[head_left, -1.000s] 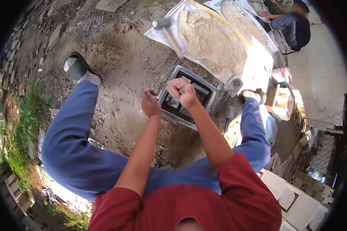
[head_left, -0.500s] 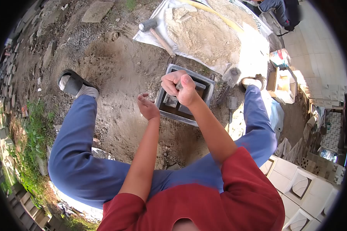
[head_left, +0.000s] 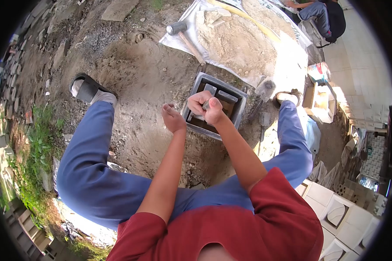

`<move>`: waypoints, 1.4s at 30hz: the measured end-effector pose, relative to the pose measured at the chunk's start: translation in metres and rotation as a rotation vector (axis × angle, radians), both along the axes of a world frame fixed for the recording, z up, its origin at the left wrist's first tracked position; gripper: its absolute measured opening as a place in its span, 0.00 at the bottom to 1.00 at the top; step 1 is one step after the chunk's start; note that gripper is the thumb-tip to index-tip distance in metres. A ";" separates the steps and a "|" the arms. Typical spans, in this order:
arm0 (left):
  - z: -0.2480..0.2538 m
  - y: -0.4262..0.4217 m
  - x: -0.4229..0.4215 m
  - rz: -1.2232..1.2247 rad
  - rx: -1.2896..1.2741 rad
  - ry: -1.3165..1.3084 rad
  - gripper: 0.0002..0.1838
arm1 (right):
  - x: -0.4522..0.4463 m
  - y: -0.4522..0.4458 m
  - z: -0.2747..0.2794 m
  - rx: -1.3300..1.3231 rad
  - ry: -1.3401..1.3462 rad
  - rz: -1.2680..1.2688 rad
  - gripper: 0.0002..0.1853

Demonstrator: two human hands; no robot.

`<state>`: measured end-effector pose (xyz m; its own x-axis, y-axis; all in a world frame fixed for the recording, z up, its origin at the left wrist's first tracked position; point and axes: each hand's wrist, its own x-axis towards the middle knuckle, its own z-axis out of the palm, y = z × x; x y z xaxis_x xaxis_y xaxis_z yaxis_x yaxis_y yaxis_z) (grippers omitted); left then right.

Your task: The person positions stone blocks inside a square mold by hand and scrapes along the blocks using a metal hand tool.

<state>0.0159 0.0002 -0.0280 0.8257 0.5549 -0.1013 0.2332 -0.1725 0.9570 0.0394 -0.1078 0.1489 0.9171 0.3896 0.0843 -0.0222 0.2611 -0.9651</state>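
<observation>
My right hand (head_left: 206, 108) is closed in a fist around a grey, handle-like piece (head_left: 206, 105); only its end shows between thumb and fingers. The fist is over a grey box-shaped mold (head_left: 241, 112) on the ground between my feet. Inside the mold are grey inner blocks and a brownish bottom, partly hidden by the hand. Just left of the mold, my left hand (head_left: 174, 118) hovers with loosely bent fingers and nothing visible in it.
A mallet (head_left: 188, 42) lies against a white sheet heaped with pale sand (head_left: 235, 43). Right of the mold lie a trowel (head_left: 264, 118) and a dirty grey tool (head_left: 265, 88). A bucket (head_left: 319, 72) and an open box (head_left: 323, 102) stand farther right. Another person (head_left: 322, 19) sits at the upper right.
My right fist has come a little toward me over the mold, uncovering more of its far inside. The left hand stays beside it. The whole view has shifted slightly.
</observation>
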 end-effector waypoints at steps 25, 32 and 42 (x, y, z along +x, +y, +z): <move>0.008 0.000 0.000 0.009 -0.228 0.113 0.33 | 0.016 -0.015 0.035 0.023 -0.073 -0.162 0.36; 0.017 -0.003 0.006 -0.021 -0.159 0.154 0.36 | 0.029 -0.007 0.040 0.028 -0.093 -0.220 0.35; 0.017 -0.001 0.003 0.020 -0.249 0.195 0.29 | 0.043 -0.023 0.040 0.072 -0.130 -0.158 0.32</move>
